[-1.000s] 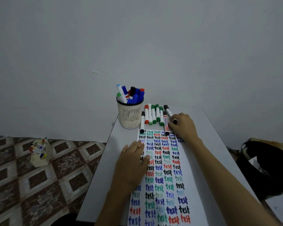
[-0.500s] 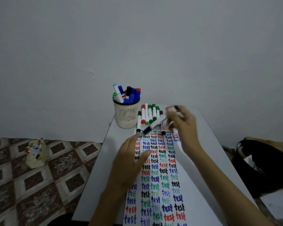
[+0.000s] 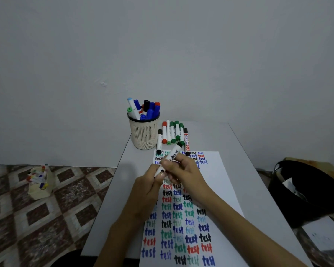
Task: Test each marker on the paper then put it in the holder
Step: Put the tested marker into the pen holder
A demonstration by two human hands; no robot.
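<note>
A white whiteboard marker (image 3: 170, 158) with a black cap is held slanted above the paper (image 3: 218, 182), which is covered with rows of the word "test" in several colours. My right hand (image 3: 183, 170) grips its barrel. My left hand (image 3: 148, 191) pinches its lower end. Several more markers (image 3: 172, 134) lie in a row at the paper's far edge. To their left stands the beige mesh holder (image 3: 144, 135), with several markers (image 3: 145, 109) upright inside.
The grey table (image 3: 255, 170) stands against a plain wall. On the tiled floor to the left sits a small box of markers (image 3: 39, 182). A black bin (image 3: 305, 191) stands beside the table's right edge.
My right hand lifted the black-capped marker from the row and brought it toward me over the paper. My left hand rose off the paper and took hold of the marker's lower end.
</note>
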